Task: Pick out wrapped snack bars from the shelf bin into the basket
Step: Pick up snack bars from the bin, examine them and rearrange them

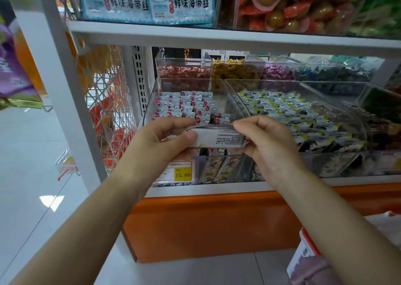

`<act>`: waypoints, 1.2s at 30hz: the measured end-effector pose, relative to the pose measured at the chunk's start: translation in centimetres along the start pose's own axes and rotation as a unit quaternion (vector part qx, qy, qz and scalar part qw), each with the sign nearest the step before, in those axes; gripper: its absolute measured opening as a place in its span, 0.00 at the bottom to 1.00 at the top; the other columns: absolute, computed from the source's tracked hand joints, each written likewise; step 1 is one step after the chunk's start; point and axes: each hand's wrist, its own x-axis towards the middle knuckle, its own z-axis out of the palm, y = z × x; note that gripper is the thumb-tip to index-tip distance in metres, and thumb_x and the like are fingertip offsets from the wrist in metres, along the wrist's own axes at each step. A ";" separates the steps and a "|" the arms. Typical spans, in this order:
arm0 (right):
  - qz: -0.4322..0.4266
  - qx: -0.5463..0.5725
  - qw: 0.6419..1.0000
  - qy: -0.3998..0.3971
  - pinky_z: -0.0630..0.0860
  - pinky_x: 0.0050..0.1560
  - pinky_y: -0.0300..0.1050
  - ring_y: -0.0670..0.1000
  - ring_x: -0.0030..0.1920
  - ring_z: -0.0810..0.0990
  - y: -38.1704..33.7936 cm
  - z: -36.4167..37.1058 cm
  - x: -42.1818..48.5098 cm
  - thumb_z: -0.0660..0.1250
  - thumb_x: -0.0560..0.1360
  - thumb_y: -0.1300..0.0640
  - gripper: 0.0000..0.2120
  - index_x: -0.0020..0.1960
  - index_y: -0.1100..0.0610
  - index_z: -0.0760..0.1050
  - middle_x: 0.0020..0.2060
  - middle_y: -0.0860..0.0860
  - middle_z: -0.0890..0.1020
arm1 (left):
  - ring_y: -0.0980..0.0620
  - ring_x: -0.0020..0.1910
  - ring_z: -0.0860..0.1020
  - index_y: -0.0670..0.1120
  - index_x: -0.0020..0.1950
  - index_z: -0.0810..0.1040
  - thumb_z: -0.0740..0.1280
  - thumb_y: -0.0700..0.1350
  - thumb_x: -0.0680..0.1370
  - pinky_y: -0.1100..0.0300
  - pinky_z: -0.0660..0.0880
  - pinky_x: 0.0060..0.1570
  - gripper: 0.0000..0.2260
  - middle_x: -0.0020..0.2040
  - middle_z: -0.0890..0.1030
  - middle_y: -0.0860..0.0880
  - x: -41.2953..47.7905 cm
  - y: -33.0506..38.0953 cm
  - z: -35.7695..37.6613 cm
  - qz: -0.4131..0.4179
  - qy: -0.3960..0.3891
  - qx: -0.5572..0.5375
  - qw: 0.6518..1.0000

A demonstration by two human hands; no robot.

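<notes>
Forearms reach up, left hand and right hand each pinching an end of one snack bar: flat little brick, white crinkly wrapper, fine print. Just behind the grip sits the clear hard-plastic bin of more bars. Looks mid-pick to me; next it needs lowering into the basket, which I can't clearly spot.

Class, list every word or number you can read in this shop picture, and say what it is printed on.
"鲜味海带丝": on both blue packets at the top.
"15.80": yellow price tag.
Smaller print on those packets and on the wrapped bar: too small to read.
</notes>
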 end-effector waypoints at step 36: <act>-0.141 -0.144 0.978 0.059 0.81 0.47 0.47 0.52 0.47 0.83 -0.6 1.1 2.9 0.69 0.74 0.59 0.13 0.57 0.58 0.74 0.49 0.55 0.81 | 0.46 0.74 0.56 0.45 0.75 0.61 0.54 0.55 0.79 0.52 0.50 0.73 0.26 0.76 0.60 0.46 2.2 -1.2 -0.9 0.159 0.081 0.559 0.810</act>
